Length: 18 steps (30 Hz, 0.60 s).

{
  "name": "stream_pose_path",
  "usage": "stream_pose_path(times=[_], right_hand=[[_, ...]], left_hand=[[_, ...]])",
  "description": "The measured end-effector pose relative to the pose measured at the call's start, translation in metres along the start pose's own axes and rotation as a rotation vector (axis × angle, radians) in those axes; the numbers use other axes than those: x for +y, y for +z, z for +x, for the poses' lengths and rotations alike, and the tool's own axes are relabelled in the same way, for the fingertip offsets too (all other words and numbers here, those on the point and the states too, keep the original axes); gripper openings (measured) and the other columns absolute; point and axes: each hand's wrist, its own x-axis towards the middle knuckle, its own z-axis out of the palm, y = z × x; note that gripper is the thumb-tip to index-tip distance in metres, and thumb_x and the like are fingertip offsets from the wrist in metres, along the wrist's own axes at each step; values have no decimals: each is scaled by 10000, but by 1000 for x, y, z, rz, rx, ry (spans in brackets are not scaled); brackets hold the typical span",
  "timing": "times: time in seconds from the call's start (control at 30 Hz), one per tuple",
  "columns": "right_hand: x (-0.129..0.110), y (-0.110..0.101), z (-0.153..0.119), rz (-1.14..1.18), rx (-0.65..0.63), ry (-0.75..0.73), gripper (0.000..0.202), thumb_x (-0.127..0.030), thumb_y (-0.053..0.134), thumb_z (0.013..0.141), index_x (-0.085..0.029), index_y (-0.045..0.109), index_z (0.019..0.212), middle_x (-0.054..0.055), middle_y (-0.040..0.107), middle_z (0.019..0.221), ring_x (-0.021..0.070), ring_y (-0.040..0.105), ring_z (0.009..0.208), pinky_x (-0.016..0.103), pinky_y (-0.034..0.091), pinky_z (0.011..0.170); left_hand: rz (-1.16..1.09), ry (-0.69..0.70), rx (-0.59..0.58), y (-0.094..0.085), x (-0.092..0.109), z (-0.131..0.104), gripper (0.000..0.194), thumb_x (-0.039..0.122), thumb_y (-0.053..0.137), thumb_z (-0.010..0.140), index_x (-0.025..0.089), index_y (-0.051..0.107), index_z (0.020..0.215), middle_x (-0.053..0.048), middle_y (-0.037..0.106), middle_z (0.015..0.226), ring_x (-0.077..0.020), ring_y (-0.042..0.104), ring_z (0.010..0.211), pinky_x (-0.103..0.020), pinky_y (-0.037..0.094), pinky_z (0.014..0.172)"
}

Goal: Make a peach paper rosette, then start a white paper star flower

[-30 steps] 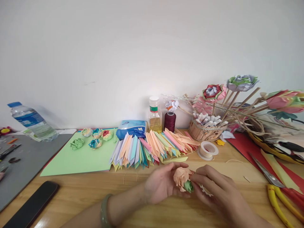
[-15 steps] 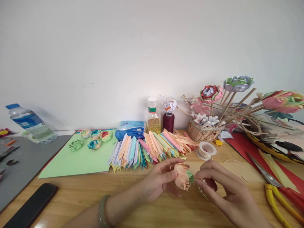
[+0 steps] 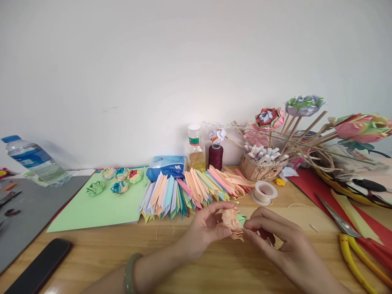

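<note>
A peach paper flower (image 3: 232, 220) with a green part (image 3: 241, 219) at its right end is held above the wooden table. My left hand (image 3: 206, 228) grips the flower from the left, thumb in front and fingers behind. From the right, my right hand (image 3: 275, 234) pinches at the flower's edge beside the green part. Something pale shows partly under its curled fingers; I cannot make out what. Behind the hands lies a long row of folded paper strips (image 3: 174, 196) in several colours. A white spool of cord (image 3: 263, 193) stands just beyond my right hand.
Scissors (image 3: 343, 222) and yellow-handled pliers (image 3: 352, 261) lie at the right. A basket (image 3: 263, 168), a thread cone (image 3: 216, 157) and a glass bottle (image 3: 196, 153) stand along the wall. Small paper flowers (image 3: 95, 188) rest on green paper (image 3: 92, 212); a black phone (image 3: 39, 265) lies front left.
The peach flower has turned in my left hand, so its layered lower edge shows more. My right fingertips have come in closer against it. The whole view has shifted slightly.
</note>
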Motion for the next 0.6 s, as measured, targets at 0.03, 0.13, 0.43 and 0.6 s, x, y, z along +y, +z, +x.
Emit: stream_pose_path(times=[0.03,0.13,0.43,0.6], right_hand=[[0,0,0,6,-8,-11,155,-188,494,822,-195,603,712,6,561,633,109,533,534,207,435,457],[0,1,-2,1,1,-49,135,-169,488,823,-194,595,744,10,559,657,108,537,553,206,445,477],[1,8,-7,-70,42,-42,105,-154,485,816,-201,535,738,0,519,680,101,504,554,206,419,490],[-1,10,-8,-70,34,-20,122,-156,479,813,-201,510,704,0,501,666,107,479,537,217,403,472]], left_hand=[[23,11,7,0,0,0,392,188,683,673,240,595,1052,-33,575,952,-140,513,871,-256,417,772],[94,63,15,-1,-1,0,374,184,671,685,252,598,1046,-33,552,1041,-156,506,945,-268,392,830],[316,229,-12,-1,-4,1,350,210,629,730,276,591,1072,-60,476,1149,-201,443,1105,-341,372,925],[379,221,-18,-1,-6,-1,395,223,603,754,296,551,1139,-66,444,1178,-199,439,1110,-352,395,919]])
